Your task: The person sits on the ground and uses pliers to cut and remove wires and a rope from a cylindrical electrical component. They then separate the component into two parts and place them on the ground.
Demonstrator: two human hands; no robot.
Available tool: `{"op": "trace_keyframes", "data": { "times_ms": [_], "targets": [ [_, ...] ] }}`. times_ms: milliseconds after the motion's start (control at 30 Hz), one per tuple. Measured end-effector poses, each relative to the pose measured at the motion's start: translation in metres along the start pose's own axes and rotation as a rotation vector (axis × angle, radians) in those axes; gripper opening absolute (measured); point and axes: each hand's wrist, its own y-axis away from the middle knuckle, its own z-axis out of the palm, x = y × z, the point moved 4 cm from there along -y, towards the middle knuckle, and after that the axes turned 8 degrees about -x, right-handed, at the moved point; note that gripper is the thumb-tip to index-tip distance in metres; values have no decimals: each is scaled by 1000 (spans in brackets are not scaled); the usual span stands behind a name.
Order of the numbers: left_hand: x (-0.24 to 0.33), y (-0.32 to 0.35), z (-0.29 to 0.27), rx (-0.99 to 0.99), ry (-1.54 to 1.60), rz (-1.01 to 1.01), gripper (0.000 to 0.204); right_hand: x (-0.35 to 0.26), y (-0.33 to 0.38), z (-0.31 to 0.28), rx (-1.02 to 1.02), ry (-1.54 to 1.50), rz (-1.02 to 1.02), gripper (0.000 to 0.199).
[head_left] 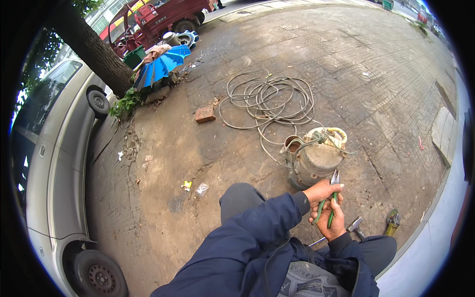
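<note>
A pair of green-handled pliers (330, 200) is held between both hands just in front of the knees, close to the base of a dirty grey pump (316, 156) that stands on the paved ground. The left hand (321, 190) is closed over the upper part of the pliers, near the metal head, which points up toward the pump. The right hand (330, 220) is wrapped around the green handles from below, fingers curled shut on them. Whether anything is caught in the pliers' nose cannot be made out, as that part is small and partly covered by the left hand. A loose coil of grey cable (269, 101) is spread on the bricks beyond the pump, with one strand led back to the pump's top. A hammer (354, 226) is laid on the ground just right of the hands, and a small green and yellow tool (392, 222) lies a little further right. A red brick (205, 114) rests left of the coil. A folded blue umbrella (161, 67) is seen at the foot of a tree trunk (94, 49), and a silver car (49, 163) is parked along the left edge.
</note>
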Motion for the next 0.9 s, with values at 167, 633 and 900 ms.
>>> {"op": "trace_keyframes", "data": {
  "times_ms": [167, 633, 900],
  "targets": [
    [-1, -15, 22, -100, 69, 203, 47, -108, 19, 6, 56, 383, 463, 42],
    [-9, -16, -12, 21, 45, 54, 37, 5, -8, 6, -51, 51, -46, 36],
    [-11, -28, 28, -143, 237, 231, 39, -133, 22, 3, -131, 393, 527, 34]
  ]
}}
